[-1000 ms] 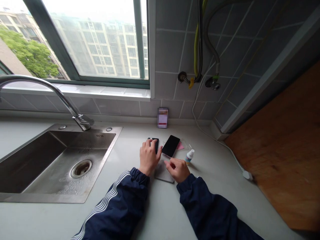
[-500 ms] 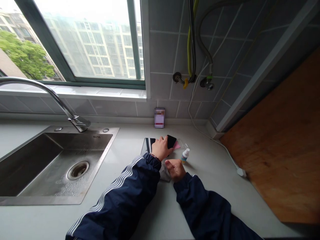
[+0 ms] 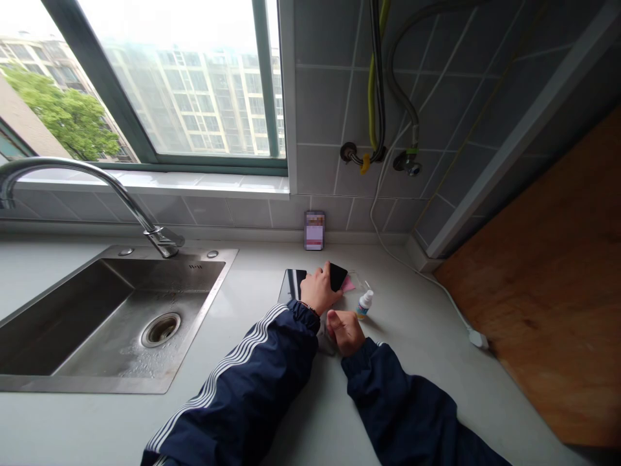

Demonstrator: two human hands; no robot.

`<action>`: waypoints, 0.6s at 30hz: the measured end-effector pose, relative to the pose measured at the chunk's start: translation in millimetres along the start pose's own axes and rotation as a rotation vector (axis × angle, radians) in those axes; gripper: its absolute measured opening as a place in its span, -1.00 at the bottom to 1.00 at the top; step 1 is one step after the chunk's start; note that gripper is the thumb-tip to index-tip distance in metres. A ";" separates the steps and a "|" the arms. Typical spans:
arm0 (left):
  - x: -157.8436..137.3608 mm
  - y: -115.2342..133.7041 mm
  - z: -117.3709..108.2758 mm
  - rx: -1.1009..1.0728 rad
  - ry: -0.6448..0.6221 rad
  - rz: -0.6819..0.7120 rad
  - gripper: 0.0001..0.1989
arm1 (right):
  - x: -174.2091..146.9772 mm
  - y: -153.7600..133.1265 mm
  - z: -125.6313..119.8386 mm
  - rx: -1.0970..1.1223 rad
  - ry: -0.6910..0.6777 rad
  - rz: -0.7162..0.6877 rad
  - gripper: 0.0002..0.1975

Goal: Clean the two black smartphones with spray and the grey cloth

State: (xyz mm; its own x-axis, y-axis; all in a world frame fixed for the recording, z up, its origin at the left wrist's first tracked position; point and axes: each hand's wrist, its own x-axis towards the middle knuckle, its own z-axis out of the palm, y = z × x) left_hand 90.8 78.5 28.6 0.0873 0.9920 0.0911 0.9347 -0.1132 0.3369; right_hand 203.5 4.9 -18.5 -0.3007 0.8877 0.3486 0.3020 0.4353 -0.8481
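The left hand's fingers are apart, spread across the phone; whether they grip it or only rest there, I cannot tell. The right hand's fingers curl inward; what they hold, if anything, is hidden. Both lie right of the sink, toward the counter's back edge.

A skewed push from the left hand could slide the phone onto the pink sheet and clear case, or leave prints on its screen. Left of that hand, the glossy slab sits close enough for the sleeve to drag it. The right knuckles are near the bottle, upright on a narrow base: an outward swing might topple it. The grey thing, partly covered, could be snagged by a cuff.
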 end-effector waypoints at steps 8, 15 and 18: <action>0.5 -0.6 -2.5 -0.026 -0.033 0.034 -0.23 | 1.1 -2.7 -0.5 0.017 0.022 -0.007 -0.33; -6.8 -10.9 -21.6 -0.243 0.085 -0.032 -0.24 | 3.4 -3.9 -0.9 0.021 0.070 0.025 -0.39; -20.8 -20.2 -30.9 -0.532 0.148 -0.060 -0.25 | 5.8 -0.1 -0.1 0.060 0.115 0.090 -0.42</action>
State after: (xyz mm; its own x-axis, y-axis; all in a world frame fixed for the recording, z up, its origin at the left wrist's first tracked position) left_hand 59.4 58.4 48.8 -0.0458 0.9835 0.1749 0.6300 -0.1074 0.7692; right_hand 201.8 10.0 -16.4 -0.1680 0.9356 0.3105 0.2672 0.3464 -0.8992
